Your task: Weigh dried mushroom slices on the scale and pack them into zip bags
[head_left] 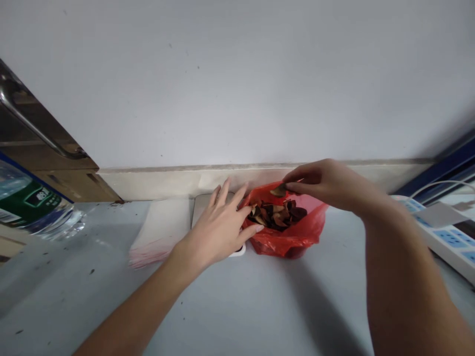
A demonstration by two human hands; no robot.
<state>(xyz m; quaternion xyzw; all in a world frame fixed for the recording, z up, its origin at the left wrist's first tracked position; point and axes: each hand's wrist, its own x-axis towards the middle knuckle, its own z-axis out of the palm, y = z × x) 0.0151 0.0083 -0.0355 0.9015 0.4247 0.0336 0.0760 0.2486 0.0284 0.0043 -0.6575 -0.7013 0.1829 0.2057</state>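
A red plastic bag (293,245) stands with its mouth wide, holding a heap of dried brown curled pieces (276,216) that look like peel or slices. Over its far rim, my right hand (326,185) pinches one dried piece (281,190) between thumb and fingertips. My left hand (220,222) has its fingers spread, and its thumb and forefinger touch the bag's left rim. Beneath that hand lies a flat device with a metal top (200,203) and a white rounded edge, perhaps a kitchen scale; most of it is hidden.
Left of the device lies a stack of thin white-and-pink paper or bags (163,227). A large water bottle with a green label (33,200) is at the left, near a metal handle (33,123). A white power strip (441,232) runs along the right. Behind rises a white wall (237,89).
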